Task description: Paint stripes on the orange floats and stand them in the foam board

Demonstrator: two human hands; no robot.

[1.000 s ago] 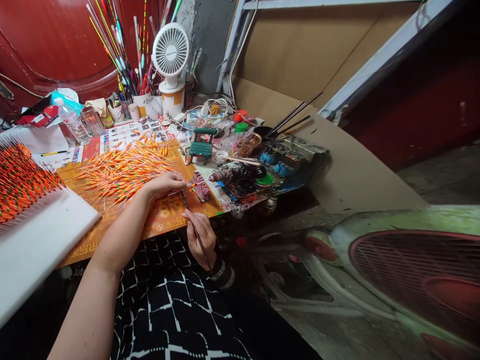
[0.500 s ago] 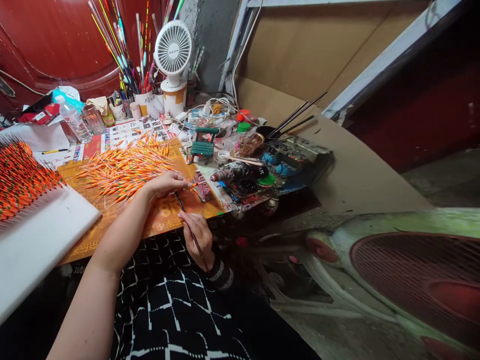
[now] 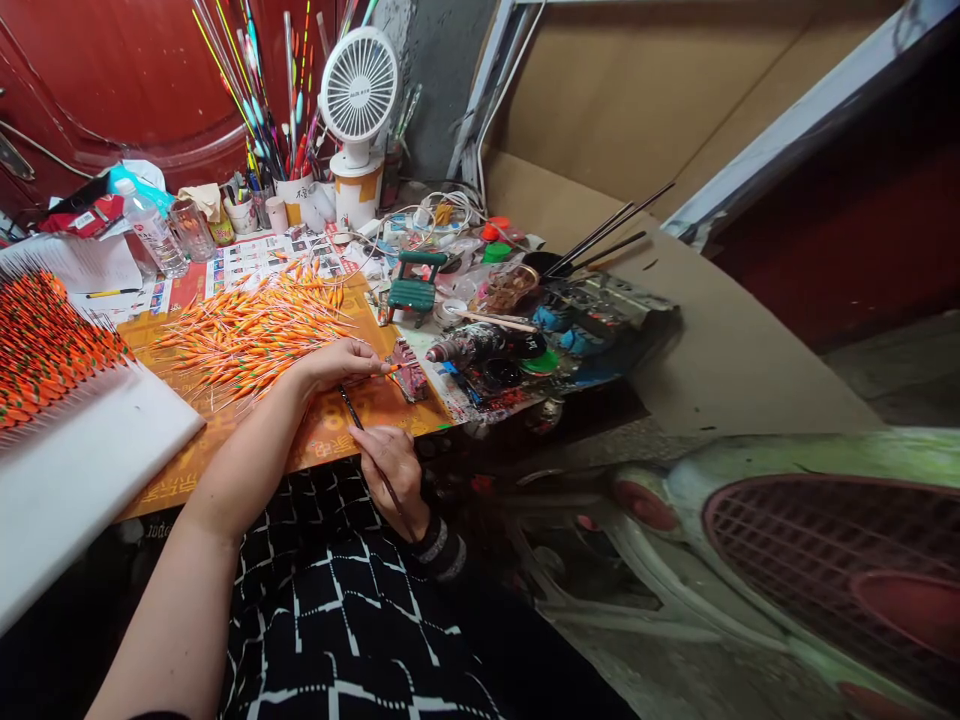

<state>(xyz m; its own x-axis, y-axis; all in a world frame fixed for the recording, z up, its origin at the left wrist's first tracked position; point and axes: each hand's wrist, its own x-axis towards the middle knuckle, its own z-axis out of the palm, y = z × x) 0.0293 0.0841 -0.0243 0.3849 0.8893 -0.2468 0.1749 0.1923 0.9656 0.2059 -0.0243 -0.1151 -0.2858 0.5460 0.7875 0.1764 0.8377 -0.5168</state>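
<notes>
An orange fishing float (image 3: 393,369) is pinched by the left hand (image 3: 339,362) over the tabletop (image 3: 330,440), beside a notched block (image 3: 409,374); a slim paintbrush (image 3: 349,407) is gripped in the right hand (image 3: 393,468). Painting seems under way; bristles would next need to be brought accurately to the float.
</notes>
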